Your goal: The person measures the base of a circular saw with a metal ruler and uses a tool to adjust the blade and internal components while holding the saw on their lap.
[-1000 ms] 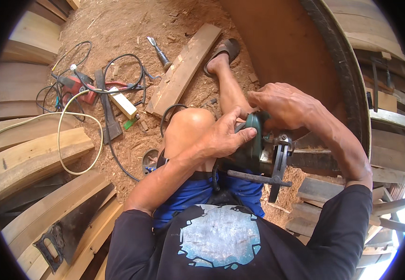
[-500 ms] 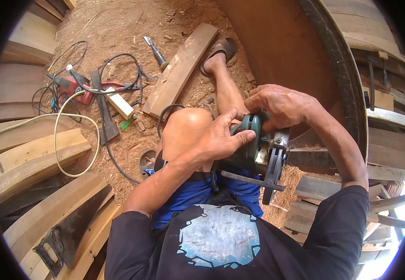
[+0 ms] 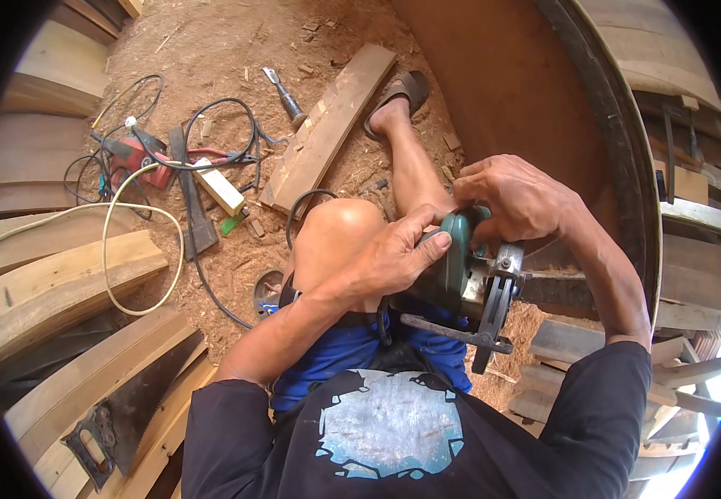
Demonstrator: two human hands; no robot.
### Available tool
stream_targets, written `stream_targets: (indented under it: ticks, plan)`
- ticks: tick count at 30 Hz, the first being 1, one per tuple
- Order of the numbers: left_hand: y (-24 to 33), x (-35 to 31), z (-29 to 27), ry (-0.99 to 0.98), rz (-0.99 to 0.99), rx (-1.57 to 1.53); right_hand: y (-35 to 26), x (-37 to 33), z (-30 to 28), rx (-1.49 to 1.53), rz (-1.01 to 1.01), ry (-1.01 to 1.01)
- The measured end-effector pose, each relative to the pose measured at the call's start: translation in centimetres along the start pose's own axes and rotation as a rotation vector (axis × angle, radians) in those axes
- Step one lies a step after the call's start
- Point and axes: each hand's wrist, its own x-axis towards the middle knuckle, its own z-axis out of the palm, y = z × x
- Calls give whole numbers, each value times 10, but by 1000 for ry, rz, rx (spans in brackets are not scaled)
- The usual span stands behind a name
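Observation:
A green handheld circular saw (image 3: 460, 279) rests against my raised knee (image 3: 335, 237), its metal base plate (image 3: 481, 320) toward my body. My left hand (image 3: 394, 258) wraps around the saw's body from the left. My right hand (image 3: 518, 200) grips the green handle from above. The saw's black cable (image 3: 298, 208) loops past the knee to the ground. My foot in a brown sandal (image 3: 398, 96) rests on sawdust.
A flat wooden board (image 3: 327, 125) lies by the foot, a chisel (image 3: 284, 96) beside it. A red tool (image 3: 132, 158), a hatchet (image 3: 190, 200), cables and a white box (image 3: 219, 191) lie left. Curved planks (image 3: 53, 283) and a handsaw (image 3: 128, 407) are lower left. A large curved wooden hull (image 3: 543, 91) stands right.
The view has shifted slightly. Both hands stay on the saw; my left fingers have shifted a little on its body.

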Motion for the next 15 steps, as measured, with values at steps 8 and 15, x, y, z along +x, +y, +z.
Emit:
stream_targets:
  ticks: [8, 15]
  plan:
    - [10, -2, 6, 10, 108, 175, 10, -2, 11, 113, -87, 87]
    - [55, 2, 18, 123, -101, 588, 41, 11, 36, 563, 78, -189]
